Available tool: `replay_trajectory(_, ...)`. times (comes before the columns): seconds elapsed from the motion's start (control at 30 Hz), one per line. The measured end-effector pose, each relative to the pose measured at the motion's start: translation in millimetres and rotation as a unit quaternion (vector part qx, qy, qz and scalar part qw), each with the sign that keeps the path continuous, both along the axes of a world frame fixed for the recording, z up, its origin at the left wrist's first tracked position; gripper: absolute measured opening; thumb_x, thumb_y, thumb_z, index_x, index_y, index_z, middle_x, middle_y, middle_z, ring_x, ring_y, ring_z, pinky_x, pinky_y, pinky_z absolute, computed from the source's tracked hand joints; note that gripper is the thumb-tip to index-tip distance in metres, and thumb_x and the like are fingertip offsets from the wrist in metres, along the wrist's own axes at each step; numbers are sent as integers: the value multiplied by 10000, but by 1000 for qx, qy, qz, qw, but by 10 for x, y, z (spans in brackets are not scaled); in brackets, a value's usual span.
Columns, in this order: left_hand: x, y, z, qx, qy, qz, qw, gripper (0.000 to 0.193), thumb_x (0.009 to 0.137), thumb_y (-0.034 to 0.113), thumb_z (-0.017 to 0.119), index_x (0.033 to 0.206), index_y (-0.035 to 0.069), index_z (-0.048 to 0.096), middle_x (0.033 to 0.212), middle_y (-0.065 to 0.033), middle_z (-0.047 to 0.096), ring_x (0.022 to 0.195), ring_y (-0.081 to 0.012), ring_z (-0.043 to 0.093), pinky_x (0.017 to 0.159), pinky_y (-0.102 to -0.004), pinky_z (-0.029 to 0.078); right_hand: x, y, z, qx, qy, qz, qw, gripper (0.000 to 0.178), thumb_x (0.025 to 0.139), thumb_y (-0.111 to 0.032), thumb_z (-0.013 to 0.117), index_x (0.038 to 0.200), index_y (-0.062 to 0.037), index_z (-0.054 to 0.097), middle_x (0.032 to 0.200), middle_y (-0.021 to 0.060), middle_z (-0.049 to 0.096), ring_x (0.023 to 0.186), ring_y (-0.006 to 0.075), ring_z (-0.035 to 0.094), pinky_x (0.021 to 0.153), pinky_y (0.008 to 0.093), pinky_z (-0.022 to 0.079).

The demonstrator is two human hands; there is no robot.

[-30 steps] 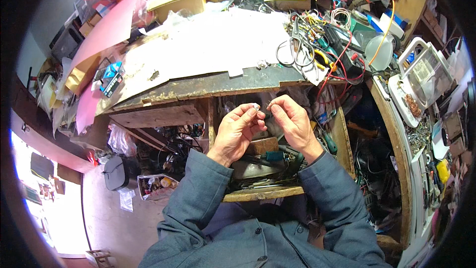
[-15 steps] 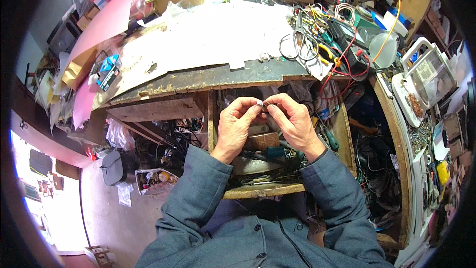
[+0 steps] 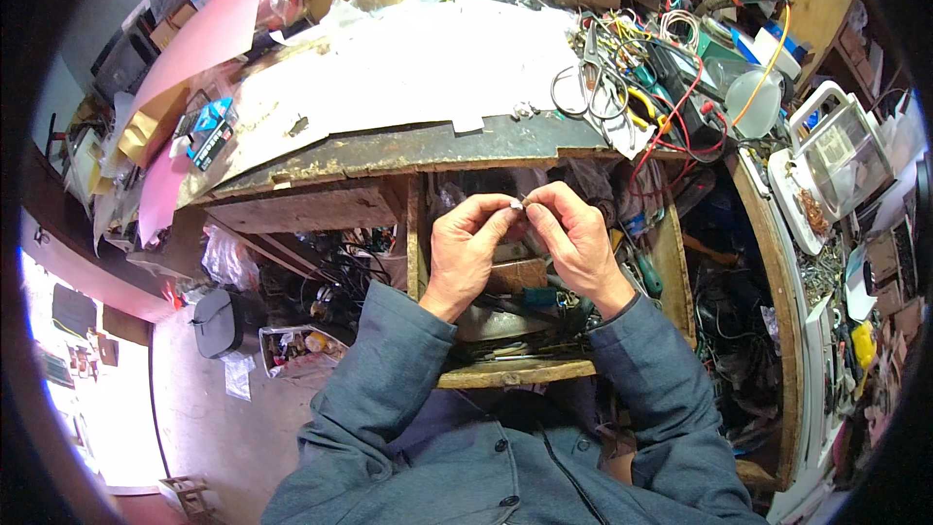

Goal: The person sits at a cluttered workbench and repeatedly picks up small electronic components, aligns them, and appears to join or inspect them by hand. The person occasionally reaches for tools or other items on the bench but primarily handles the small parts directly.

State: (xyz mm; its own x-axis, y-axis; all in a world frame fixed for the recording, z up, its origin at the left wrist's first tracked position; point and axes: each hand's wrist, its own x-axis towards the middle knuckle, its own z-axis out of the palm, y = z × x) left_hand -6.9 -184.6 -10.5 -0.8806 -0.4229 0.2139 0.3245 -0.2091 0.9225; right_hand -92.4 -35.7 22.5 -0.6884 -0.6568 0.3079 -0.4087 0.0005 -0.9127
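One small pale piece is being pinched over the drawer by the left hand and, the right hand just brought in, fingertips bunched, contents unclear, is apparently being worked two-handed.

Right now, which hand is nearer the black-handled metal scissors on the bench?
Right: the right hand is below the scissors in this view; the left hand sits farther away, below and left.

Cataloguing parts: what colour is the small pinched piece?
The small piece looks silvery white in the head view.
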Motion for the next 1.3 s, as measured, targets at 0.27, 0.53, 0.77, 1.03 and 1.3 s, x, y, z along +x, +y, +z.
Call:
replay_trajectory(0.27,-15,-18,11,27,19,-11,999,144,1014,59,651,1142,-4,668,1037,-69,733,935,-147,711,860,-303,595,19,-20,9,-29,-58,27,998,121,1033,-86,601,1118,-3,627,837,26,682,752,64,594,666,256,502)
replay_trajectory(0.53,2,-39,-6,-92,12,26,995,138,1002,43,662,1132,0,683,1012,-23,730,920,-91,676,851,-257,558,0,17,40,44,-36,17,998,117,1013,-73,621,1107,-3,631,815,5,654,731,41,555,644,230,474)
replay_trajectory(0.77,1,3,-3,-163,10,99,982,120,981,24,678,1095,-2,708,953,-35,744,877,-78,667,791,-244,548,101,-73,-34,-22,-90,-11,996,113,1020,-92,616,1097,-11,628,811,-2,638,726,38,545,630,224,457)
replay_trajectory(1.03,16,77,1,-190,7,145,971,100,974,29,688,1067,-3,708,915,-57,754,855,-93,691,767,-257,556,184,-125,-54,-1,13,-76,997,122,1019,-116,612,1081,-11,618,758,154,665,647,201,676,598,344,513)
replay_trajectory(1.3,55,143,130,-238,-22,134,962,133,941,33,724,1064,-15,711,889,-73,759,785,-83,695,716,-254,562,163,-100,-56,50,269,-141,951,87,1027,-124,583,1047,-40,573,759,195,679,709,383,707,567,454,541)
